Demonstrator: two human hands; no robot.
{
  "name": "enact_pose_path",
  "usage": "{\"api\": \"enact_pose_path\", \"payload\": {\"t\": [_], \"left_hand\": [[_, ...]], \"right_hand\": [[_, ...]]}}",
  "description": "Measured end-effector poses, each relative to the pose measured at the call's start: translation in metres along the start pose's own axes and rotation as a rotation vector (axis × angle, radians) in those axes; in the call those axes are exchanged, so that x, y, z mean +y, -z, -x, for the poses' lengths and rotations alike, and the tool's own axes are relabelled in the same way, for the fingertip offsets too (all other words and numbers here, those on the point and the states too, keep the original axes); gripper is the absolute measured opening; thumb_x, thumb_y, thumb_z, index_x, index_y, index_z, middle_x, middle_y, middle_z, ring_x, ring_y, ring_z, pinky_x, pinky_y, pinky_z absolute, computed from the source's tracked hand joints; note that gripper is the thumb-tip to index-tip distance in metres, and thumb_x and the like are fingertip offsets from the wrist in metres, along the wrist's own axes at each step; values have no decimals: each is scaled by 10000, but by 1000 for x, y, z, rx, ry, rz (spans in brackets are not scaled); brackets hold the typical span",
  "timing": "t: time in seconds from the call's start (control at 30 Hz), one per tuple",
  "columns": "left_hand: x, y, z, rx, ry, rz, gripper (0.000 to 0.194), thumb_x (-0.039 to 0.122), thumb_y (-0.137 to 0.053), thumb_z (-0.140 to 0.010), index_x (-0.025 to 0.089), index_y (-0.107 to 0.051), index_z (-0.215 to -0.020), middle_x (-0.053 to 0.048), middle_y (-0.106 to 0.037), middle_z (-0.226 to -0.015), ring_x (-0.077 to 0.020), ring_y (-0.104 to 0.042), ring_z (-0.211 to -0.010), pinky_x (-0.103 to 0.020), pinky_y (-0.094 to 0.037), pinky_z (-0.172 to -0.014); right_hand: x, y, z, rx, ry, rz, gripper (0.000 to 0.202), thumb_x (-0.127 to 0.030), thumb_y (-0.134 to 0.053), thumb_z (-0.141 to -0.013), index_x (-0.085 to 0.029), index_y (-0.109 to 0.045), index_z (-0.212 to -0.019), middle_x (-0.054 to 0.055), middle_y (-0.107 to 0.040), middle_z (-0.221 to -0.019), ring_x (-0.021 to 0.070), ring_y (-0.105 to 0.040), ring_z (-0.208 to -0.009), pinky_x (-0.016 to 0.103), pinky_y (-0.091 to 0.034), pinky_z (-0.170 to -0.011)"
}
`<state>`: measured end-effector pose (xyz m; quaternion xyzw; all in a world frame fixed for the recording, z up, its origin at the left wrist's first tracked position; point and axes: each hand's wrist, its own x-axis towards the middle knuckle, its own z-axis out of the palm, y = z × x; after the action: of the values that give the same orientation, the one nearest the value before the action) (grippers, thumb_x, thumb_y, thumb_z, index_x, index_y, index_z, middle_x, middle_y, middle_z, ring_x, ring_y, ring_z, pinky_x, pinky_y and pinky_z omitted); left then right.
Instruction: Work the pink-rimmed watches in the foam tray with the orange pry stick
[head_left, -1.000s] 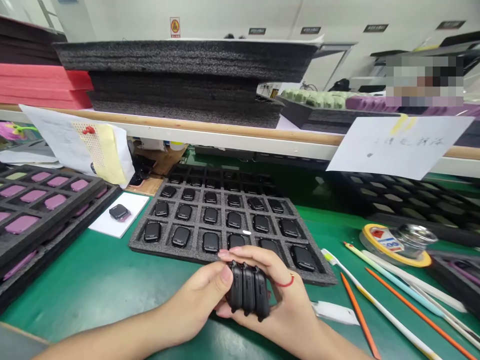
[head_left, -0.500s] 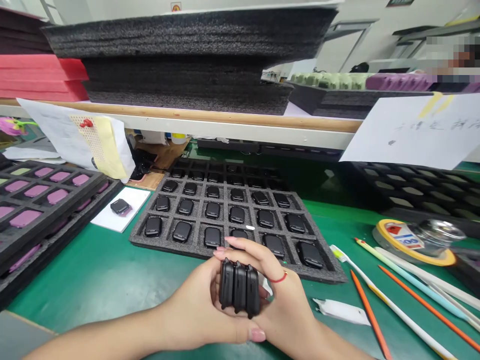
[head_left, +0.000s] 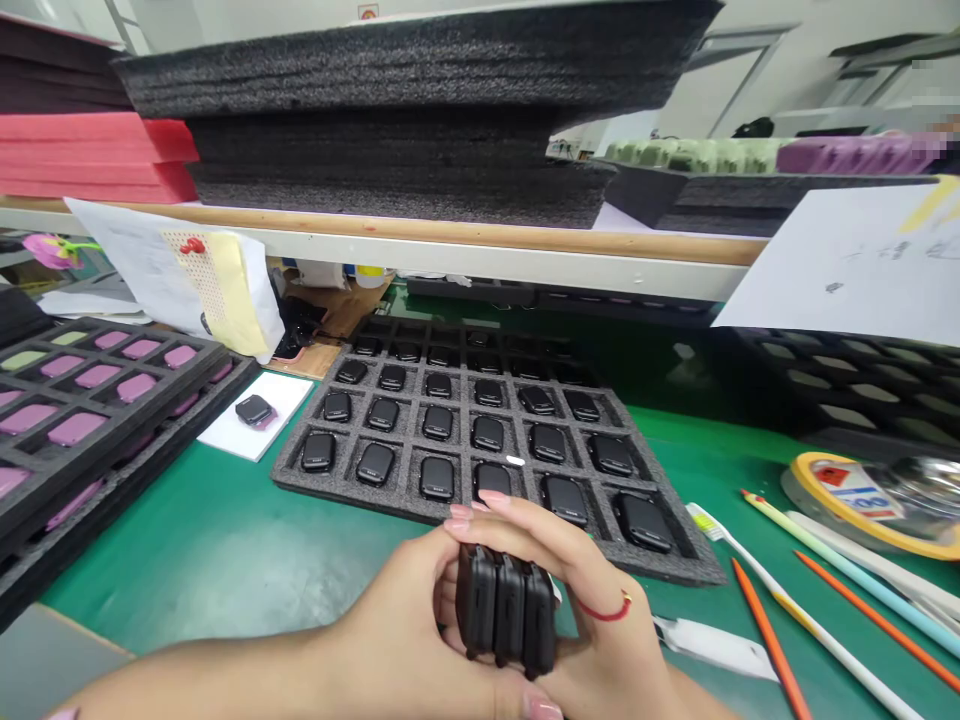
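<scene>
Three black smartwatch cases, pressed side by side in a row, are cupped between both hands near the bottom middle of the head view. My left hand closes round their left side, its thumb below them. From the right, my right hand reaches over the top, with a red cord ring on one finger. The fingertips of both hands meet above the cases. Just beyond the hands lies a grey foam tray whose compartments hold several similar black watch cases. Part of its front edge is hidden by my fingers.
Foam trays with purple pieces stand at the left, near a watch case on a white pad. A toothbrush, orange sticks and a tape roll lie right. A shelf crosses above, bearing stacked black foam.
The view has swung slightly left, so the bench things appear further right. Both hands still hold the three cases, which now appear a little lower and further right in the picture.
</scene>
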<state>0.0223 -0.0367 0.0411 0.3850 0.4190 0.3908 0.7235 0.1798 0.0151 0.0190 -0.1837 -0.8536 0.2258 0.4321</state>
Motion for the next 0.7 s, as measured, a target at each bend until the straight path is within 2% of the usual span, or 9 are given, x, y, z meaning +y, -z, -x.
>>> {"api": "enact_pose_path", "payload": {"t": [0.13, 0.27, 0.33, 0.43, 0.53, 0.6, 0.7], "left_hand": [[1, 3, 0, -41, -29, 31, 495, 36, -843, -554, 171, -616, -972, 0, -666, -841, -178, -646, -839, -273, -523, -737], [4, 9, -5, -137, -94, 69, 347, 128, -850, -622, 145, -699, -933, -10, -661, -836, -162, -621, -829, -268, -495, -767], [5, 10, -6, -109, -117, -16, 288, 186, -855, -652, 136, -730, -906, -26, -681, -850, -180, -628, -852, -279, -491, -785], [5, 10, -4, 6, -156, -203, 292, 223, -863, -651, 155, -757, -915, -33, -721, -900, -212, -649, -902, -290, -501, -799], [4, 8, 2, 109, -187, -271, 393, 233, -890, -609, 190, -762, -978, -20, -758, -907, -217, -684, -882, -284, -524, -790], [4, 7, 5, 149, -236, -322, 453, 228, -903, -596, 213, -759, -1025, -23, -778, -985, -228, -702, -929, -288, -533, -840], [6, 7, 7, 178, -298, -444, 432, 225, -890, -631, 237, -760, -1043, -13, -791, -1003, -219, -721, -919, -289, -535, -871]], "right_hand": [[-1, 0, 0, 6, -4, 8, 471, -317, -692, -905, -184, -498, -1313, 104, -722, -1233, 175, -710, -1125, 195, -548, -1003], [1, -3, 2, -14, -21, -19, 594, -364, -691, -911, -225, -428, -1425, 104, -706, -1276, 203, -709, -1129, 249, -573, -987], [1, -5, 4, -63, -28, -53, 685, -343, -682, -920, -264, -333, -1504, 84, -709, -1276, 210, -699, -1147, 284, -568, -1006], [-2, -1, 6, -129, -3, -51, 783, -292, -694, -908, -304, -248, -1552, 82, -644, -1375, 250, -612, -1274, 386, -493, -1108], [-7, 7, 7, -125, -46, -81, 867, -447, -745, -847, -308, -261, -1553, 102, -506, -1507, 324, -456, -1409, 498, -388, -1178], [-7, 10, 7, -68, -145, -175, 782, -569, -647, -882, -316, -302, -1536, 97, -468, -1529, 327, -423, -1429, 508, -366, -1186], [0, 9, 5, 56, -365, -398, 510, -567, -392, -1006, -339, -411, -1461, 84, -495, -1502, 277, -501, -1375, 462, -426, -1144]]}}
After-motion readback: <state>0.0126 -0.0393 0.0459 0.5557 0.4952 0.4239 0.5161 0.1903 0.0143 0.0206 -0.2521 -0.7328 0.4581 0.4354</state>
